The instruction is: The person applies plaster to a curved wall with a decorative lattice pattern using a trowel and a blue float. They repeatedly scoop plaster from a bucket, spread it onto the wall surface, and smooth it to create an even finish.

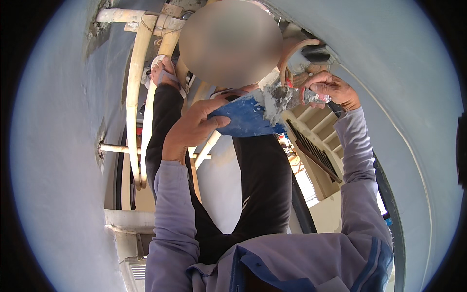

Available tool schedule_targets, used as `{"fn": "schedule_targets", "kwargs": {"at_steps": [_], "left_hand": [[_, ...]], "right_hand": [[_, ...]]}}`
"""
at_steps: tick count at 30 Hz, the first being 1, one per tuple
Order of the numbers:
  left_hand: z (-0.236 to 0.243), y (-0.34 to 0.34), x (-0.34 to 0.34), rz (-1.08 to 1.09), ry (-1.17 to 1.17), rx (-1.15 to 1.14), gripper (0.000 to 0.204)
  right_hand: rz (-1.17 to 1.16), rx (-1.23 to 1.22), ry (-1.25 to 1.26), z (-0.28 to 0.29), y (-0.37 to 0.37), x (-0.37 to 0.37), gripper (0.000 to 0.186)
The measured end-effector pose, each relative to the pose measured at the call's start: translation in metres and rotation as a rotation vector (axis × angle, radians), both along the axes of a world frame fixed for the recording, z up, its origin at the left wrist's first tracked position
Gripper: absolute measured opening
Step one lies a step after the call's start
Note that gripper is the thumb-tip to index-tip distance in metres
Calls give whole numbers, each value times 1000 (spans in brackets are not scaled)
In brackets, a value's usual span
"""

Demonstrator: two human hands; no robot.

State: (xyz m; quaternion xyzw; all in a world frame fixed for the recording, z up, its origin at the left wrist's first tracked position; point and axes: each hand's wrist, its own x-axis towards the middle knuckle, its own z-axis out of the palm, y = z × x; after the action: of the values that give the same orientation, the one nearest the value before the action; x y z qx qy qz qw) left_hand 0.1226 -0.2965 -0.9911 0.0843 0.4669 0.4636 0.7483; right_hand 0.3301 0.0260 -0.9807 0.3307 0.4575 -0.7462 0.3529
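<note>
My left hand grips a flat blue plate by its left edge, thumb on top and fingers underneath. Wet grey putty or plaster is smeared over the plate's right part. From the right, my right hand is closed round the handle of a putty knife. Its blade is coated in the same grey paste and lies over the right part of the plate. Both hands are raised in front of my legs. A large round blur hides what is just beyond the plate.
Bamboo poles form a scaffold at the left, with my sandalled foot on or beside it. A grey-blue wall rises at left, another wall at right. Far below at right shows a staircase.
</note>
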Motion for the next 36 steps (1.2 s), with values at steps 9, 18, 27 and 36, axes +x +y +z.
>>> {"fn": "schedule_targets", "kwargs": {"at_steps": [9,18,27,36], "left_hand": [[-2,-4,5,53,250,-77,26],[-15,0,11,254,370,-107,25],[-20,1,13,302,509,-147,29],[-14,0,8,406,228,-152,30]], "right_hand": [[-113,196,-150,13,8,13,28],[-188,363,-62,66,-56,14,34],[-174,661,13,60,-110,-10,31],[-333,432,-12,62,-74,31,32]]}}
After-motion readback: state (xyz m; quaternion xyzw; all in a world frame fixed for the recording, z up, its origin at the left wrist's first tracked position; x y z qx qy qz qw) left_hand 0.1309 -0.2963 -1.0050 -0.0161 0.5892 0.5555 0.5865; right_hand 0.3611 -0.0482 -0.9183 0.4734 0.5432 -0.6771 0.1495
